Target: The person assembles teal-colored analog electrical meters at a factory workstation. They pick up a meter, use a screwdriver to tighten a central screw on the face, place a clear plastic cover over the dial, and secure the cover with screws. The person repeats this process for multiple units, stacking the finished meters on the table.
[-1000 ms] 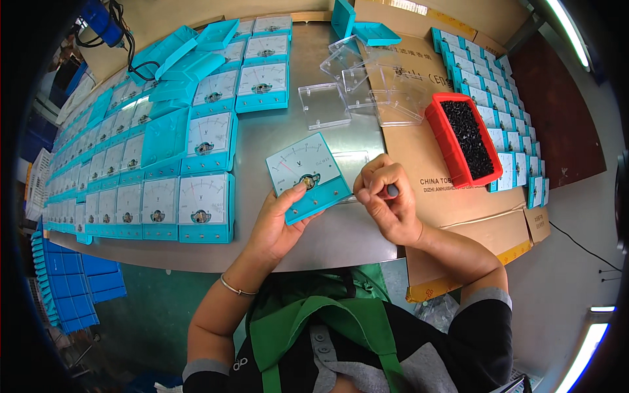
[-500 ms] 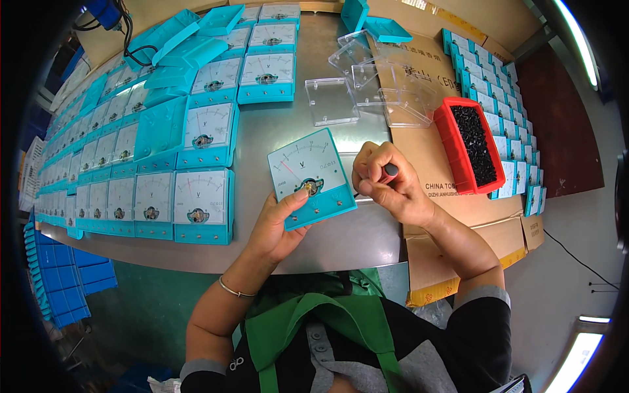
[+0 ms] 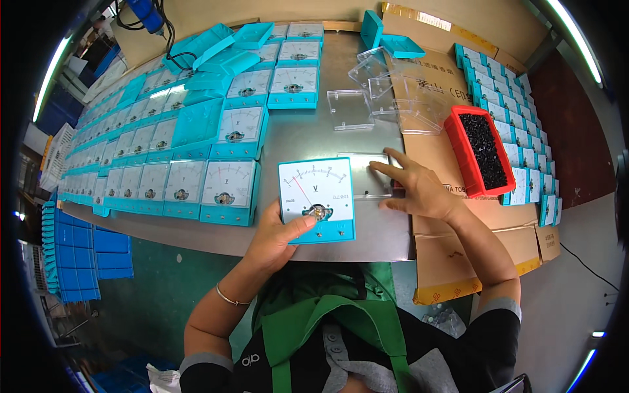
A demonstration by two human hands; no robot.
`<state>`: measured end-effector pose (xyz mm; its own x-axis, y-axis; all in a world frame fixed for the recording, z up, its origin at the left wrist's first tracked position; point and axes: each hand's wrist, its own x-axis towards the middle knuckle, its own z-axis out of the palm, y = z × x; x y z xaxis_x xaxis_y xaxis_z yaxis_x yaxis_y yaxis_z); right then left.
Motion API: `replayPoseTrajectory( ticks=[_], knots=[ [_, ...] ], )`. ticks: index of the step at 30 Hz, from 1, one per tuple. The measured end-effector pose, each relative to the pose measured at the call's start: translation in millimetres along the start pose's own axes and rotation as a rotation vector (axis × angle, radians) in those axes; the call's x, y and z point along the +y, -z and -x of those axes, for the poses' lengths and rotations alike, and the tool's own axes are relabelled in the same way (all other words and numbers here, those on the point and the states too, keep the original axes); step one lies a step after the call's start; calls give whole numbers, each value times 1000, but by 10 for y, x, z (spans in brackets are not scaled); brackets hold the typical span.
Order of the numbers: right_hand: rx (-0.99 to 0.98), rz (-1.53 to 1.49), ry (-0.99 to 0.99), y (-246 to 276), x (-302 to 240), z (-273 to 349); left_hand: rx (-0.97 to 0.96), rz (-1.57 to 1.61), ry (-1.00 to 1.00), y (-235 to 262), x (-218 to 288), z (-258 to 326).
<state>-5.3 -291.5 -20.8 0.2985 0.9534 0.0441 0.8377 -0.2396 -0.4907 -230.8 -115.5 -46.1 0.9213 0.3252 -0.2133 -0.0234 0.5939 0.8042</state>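
my left hand [image 3: 278, 237] has the square blue meter [image 3: 317, 200] gripped at its lower left corner, thumb pressed flat on the white dial face next to the small metal hub. the meter sits tilted at the near edge of the smooth grey metal table [image 3: 308, 134]. just right of the meter, my right hand [image 3: 419, 190] rests fingers spread on a clear plastic cover [image 3: 368, 175] lying flat. further right of the meter sits a red tray [image 3: 458, 141] of small black bits on brown cardboard [image 3: 452, 242].

We are at an assembly workbench in a workshop: metal table [image 3: 308, 141] lined with rows of identical blue panel meters [image 3: 164, 183], clear plastic covers [image 3: 386, 92], red bin of black parts [image 3: 483, 152], flattened cardboard [image 3: 458, 223].
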Motion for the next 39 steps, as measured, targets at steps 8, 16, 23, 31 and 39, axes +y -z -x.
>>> replayPoseTrajectory(
  ticks=[8,16,23,31,39],
  knots=[
    [410,-229,-263,208,-250,155,-47,118,53,8,-14,6],
    [84,-349,-27,83,-649,-62,-203,434,177,32,-114,-132],
    [61,-389,-34,-101,-561,-88,-138,397,208,75,-126,-142],
    [63,-175,103,-154,-634,-39,-99,15,-11,-6,-184,-86],
    [-51,-993,-309,-241,-624,120,-190,84,-63,-185,34,67]
  ],
)
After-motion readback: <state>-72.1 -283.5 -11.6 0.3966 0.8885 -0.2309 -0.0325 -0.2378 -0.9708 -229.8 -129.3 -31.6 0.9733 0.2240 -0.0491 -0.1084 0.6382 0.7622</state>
